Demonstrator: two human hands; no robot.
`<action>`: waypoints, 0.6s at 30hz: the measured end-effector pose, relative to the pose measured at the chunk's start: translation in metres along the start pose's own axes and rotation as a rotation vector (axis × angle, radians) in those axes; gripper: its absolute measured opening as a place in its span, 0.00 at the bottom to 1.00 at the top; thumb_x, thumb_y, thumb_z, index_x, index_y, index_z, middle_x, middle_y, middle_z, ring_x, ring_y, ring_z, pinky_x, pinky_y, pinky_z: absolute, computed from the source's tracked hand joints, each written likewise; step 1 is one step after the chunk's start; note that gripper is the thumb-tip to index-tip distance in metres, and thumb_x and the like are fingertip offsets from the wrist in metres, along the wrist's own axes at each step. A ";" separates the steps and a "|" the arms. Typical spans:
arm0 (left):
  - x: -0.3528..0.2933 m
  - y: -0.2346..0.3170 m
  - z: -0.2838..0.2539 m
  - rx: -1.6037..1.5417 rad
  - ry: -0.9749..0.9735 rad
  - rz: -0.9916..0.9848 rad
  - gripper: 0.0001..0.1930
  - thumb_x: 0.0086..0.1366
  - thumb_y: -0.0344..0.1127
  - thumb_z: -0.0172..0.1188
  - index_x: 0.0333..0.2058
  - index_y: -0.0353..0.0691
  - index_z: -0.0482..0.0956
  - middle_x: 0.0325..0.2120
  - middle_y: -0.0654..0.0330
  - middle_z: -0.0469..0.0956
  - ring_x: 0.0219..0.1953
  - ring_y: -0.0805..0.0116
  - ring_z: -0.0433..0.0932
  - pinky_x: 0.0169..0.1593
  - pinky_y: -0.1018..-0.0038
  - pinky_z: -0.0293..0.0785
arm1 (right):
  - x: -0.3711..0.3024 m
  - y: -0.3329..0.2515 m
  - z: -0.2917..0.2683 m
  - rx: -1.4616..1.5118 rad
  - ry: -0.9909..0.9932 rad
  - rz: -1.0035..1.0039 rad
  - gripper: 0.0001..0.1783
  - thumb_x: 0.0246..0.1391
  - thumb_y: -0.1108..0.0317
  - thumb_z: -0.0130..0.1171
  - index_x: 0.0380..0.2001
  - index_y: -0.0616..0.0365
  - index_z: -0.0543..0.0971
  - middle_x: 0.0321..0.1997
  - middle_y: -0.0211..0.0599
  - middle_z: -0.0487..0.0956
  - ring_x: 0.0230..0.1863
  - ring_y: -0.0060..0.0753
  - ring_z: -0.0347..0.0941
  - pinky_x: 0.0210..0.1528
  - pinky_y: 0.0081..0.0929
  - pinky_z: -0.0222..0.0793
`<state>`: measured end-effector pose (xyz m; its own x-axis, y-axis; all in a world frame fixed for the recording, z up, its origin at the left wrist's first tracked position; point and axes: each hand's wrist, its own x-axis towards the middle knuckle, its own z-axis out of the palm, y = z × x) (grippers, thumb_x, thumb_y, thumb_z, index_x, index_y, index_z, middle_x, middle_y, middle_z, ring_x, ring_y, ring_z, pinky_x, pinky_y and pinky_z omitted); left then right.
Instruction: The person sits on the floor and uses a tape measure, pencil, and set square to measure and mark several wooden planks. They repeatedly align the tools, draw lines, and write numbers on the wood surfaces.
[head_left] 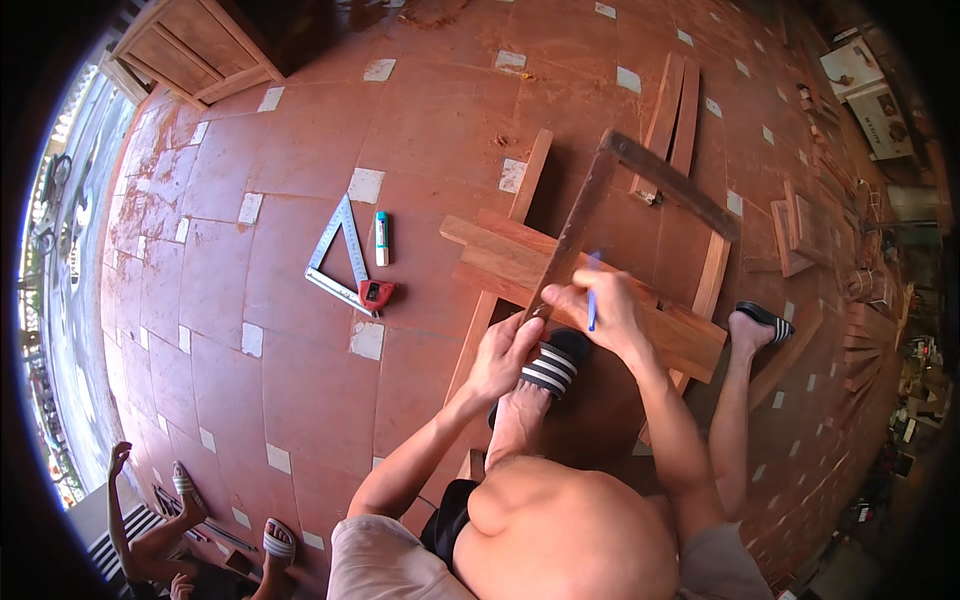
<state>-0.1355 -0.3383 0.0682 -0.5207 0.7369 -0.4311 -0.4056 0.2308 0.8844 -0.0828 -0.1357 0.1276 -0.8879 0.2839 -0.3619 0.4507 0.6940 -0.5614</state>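
Observation:
My left hand (505, 358) is closed round the lower end of a dark brown L-shaped square (578, 222), which rises from it and bends to the right. My right hand (612, 312) grips a blue pen (592, 305) close to the square's long leg, its thumb near that edge. Under the square, several reddish wooden boards (505, 262) lie side by side across two longer wooden rails (712, 275). One of my feet, in a black striped slide sandal (552, 368), is just below the boards.
Left of the boards lie a metal folding ruler (340, 250), a red tape measure (376, 293) and a white-green tube (382, 238). More planks (672, 125) rest at far right. Another person's sandalled feet (280, 540) show at lower left. A wooden cabinet (195, 50) stands at upper left.

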 end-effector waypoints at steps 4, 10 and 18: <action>-0.018 -0.028 -0.024 0.099 0.054 0.016 0.23 0.80 0.49 0.52 0.37 0.32 0.79 0.22 0.64 0.75 0.27 0.77 0.72 0.32 0.73 0.71 | 0.022 0.041 -0.025 -0.427 0.886 -0.270 0.27 0.50 0.63 0.77 0.52 0.62 0.81 0.53 0.52 0.83 0.54 0.59 0.78 0.58 0.46 0.70; -0.023 -0.077 -0.042 0.088 0.061 -0.075 0.24 0.80 0.51 0.52 0.32 0.35 0.77 0.18 0.67 0.71 0.23 0.77 0.65 0.27 0.73 0.64 | 0.077 0.097 -0.012 -0.101 0.500 -0.237 0.28 0.56 0.63 0.73 0.57 0.64 0.79 0.52 0.59 0.83 0.53 0.61 0.81 0.56 0.47 0.75; 0.006 -0.085 -0.067 0.068 0.057 -0.121 0.21 0.78 0.48 0.56 0.40 0.33 0.84 0.30 0.60 0.85 0.33 0.74 0.79 0.39 0.73 0.75 | 0.091 0.096 0.023 -0.057 0.336 -0.230 0.27 0.57 0.62 0.72 0.54 0.70 0.81 0.53 0.61 0.83 0.56 0.61 0.81 0.60 0.45 0.76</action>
<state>-0.1547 -0.3963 -0.0220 -0.5134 0.6647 -0.5428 -0.4168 0.3597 0.8348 -0.1180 -0.0582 0.0239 -0.9498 0.3108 0.0362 0.2399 0.7976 -0.5535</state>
